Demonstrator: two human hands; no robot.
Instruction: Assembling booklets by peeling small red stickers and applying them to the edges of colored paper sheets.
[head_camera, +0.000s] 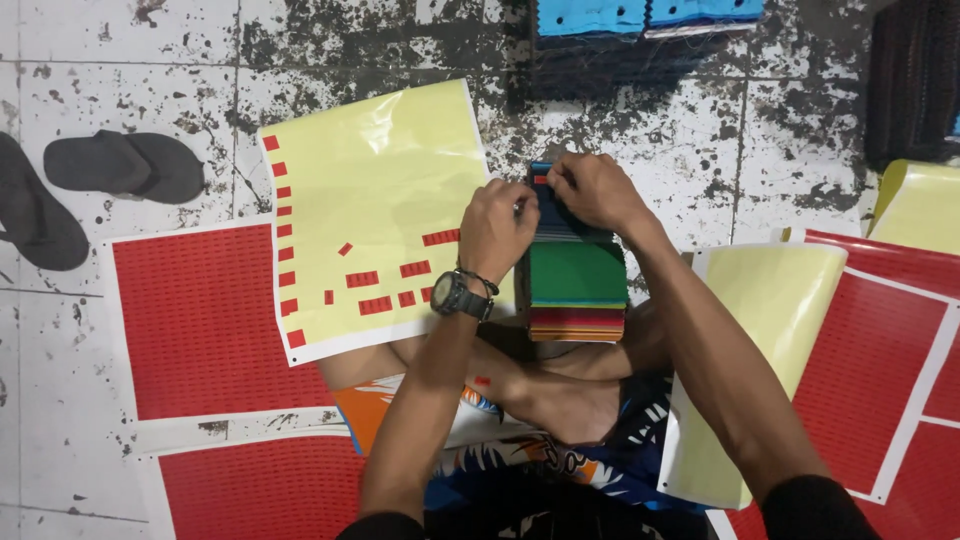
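Note:
I sit cross-legged on the floor with a stack of coloured fabric swatches (577, 285) in front of me, green on top, red and orange layers below. Both hands work at the far end of the stack. My left hand (494, 230), with a black wristwatch, pinches at the dark blue top piece. My right hand (596, 190) presses on the same spot, where a small red sticker shows between the fingers. A yellow backing sheet (370, 180) with a few red rectangular stickers left on it lies just left of my left hand.
Full red sticker sheets lie at the left (205, 320) and right (870, 370). Another yellow sheet (760, 330) curls by my right arm. Black sandals (120, 165) rest far left. Blue fabric stacks (640, 18) sit at the top on the stained tile floor.

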